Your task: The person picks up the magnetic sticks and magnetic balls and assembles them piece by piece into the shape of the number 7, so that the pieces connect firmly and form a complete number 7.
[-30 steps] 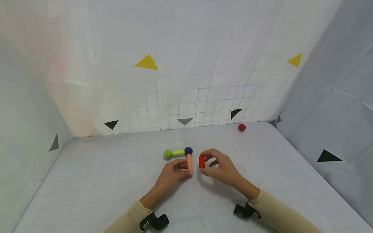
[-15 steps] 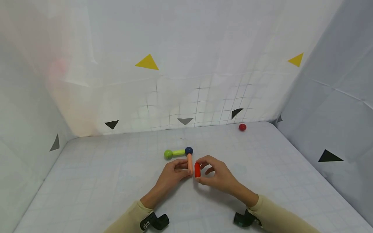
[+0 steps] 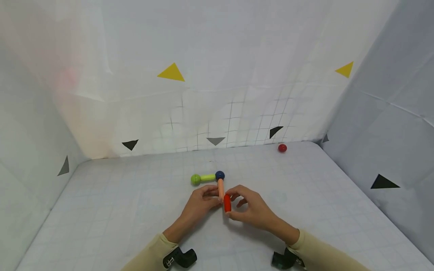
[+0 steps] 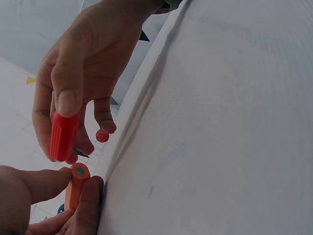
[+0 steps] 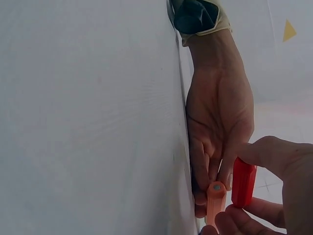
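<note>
My left hand (image 3: 200, 201) pinches an orange magnetic rod (image 3: 221, 187) between thumb and fingers; a grey metal disc shows in its near end in both wrist views. The rod's far end meets a dark blue ball (image 3: 220, 175), which joins a light green rod (image 3: 208, 177) ending in a green ball (image 3: 195, 179). Held by its two ends between thumb and fingers of my right hand (image 3: 253, 207) is a shorter red rod (image 3: 227, 203). In the right wrist view, the red rod (image 5: 243, 183) stands beside the orange rod (image 5: 215, 201), with a small gap between them.
Far back on the right of the white table (image 3: 135, 226) lies a red ball (image 3: 282, 148). White sheet walls with yellow and black triangles rise at the back and sides. Each wrist carries a dark camera.
My right hand has brought the red rod left and nearer to me, close to the orange rod's near end. My left hand keeps its hold in the same place.
</note>
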Tool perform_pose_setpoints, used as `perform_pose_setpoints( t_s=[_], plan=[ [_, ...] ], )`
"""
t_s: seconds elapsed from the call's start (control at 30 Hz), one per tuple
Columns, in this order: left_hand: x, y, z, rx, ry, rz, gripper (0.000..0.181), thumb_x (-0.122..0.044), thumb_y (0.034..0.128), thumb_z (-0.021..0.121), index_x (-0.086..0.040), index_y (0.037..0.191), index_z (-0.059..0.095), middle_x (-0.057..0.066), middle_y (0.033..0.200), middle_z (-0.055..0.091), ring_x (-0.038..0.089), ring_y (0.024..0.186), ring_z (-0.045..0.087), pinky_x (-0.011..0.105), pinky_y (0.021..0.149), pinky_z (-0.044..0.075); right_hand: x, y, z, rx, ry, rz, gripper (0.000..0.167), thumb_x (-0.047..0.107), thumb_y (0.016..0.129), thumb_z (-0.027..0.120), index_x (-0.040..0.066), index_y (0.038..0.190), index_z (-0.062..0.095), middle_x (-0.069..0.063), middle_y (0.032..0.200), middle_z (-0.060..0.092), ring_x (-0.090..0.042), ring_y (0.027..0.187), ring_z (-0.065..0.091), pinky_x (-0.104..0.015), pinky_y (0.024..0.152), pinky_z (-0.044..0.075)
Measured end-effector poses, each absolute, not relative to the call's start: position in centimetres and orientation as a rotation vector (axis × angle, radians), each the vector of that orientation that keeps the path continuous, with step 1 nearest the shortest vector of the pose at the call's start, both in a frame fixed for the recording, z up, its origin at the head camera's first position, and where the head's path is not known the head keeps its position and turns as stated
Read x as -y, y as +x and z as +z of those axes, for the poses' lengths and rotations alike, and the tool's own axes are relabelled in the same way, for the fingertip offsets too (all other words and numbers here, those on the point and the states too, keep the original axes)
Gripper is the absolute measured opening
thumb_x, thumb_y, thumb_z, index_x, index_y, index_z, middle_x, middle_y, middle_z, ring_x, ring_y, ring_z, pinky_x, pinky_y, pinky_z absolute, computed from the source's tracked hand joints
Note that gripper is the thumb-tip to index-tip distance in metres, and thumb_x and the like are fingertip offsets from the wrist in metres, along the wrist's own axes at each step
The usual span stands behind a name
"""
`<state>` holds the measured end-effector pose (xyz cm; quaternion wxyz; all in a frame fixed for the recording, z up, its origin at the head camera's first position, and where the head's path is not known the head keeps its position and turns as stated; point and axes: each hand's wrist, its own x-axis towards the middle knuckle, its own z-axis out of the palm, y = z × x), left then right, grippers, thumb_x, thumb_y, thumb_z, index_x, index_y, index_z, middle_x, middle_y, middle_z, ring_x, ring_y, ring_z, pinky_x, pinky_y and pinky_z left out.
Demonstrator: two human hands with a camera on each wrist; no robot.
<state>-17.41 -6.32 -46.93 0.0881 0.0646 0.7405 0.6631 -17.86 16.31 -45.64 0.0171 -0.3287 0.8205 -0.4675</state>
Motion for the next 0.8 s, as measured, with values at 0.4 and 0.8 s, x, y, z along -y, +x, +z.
perform_pose_setpoints(
  t_s=[0.4, 0.8],
  plan=[
    [6.35, -17.35, -46.97, -2.181, 0.205, 1.994, 0.047, -0.012, 0.096, 0.075, 0.004, 0.138, 0.061, 0.013, 0.119, 0.071, 0.027, 0.104, 0.07, 0.038, 0.092, 0.056, -15.94, -17.31, -45.72, -2.508, -1.019, -1.467, 0.046, 0.019, 0.086, 0.088, 0.016, 0.126, 0.066, 0.007, 0.114, 0.067, -0.027, 0.101, 0.066, -0.042, 0.079, 0.06],
    [6.4, -17.29, -46.9, -2.202, 0.214, 1.975, 0.046, -0.012, 0.0963, 0.074, 0.004, 0.138, 0.061, 0.014, 0.121, 0.07, 0.026, 0.104, 0.07, 0.039, 0.092, 0.055, -15.65, -16.98, -46.04, -2.489, -1.037, -1.449, 0.049, 0.012, 0.083, 0.09, 0.011, 0.126, 0.066, -0.001, 0.117, 0.066, -0.029, 0.103, 0.064, -0.044, 0.079, 0.06]
  ],
)
